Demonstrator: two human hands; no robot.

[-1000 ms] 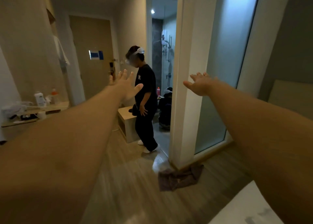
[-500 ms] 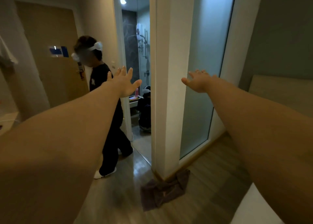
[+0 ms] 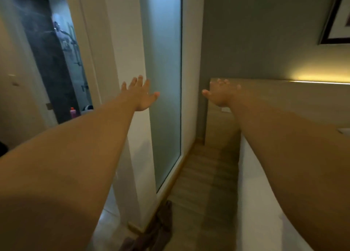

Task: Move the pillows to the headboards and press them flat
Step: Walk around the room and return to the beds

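Arms reach forward in the head view, and both your hands hold nothing. Your left hand (image 3: 141, 95) has its fingers straight and spread, in front of the frosted glass panel (image 3: 165, 91). Your right hand (image 3: 220, 95) is also spread flat, just before the wooden headboard (image 3: 284, 97). Below your right arm lies the white bed (image 3: 253, 203). Pillows I cannot see.

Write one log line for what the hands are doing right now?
left hand: open, held out, holding nothing | right hand: open, held out, holding nothing | headboard: ahead on the right | pillows: none in view
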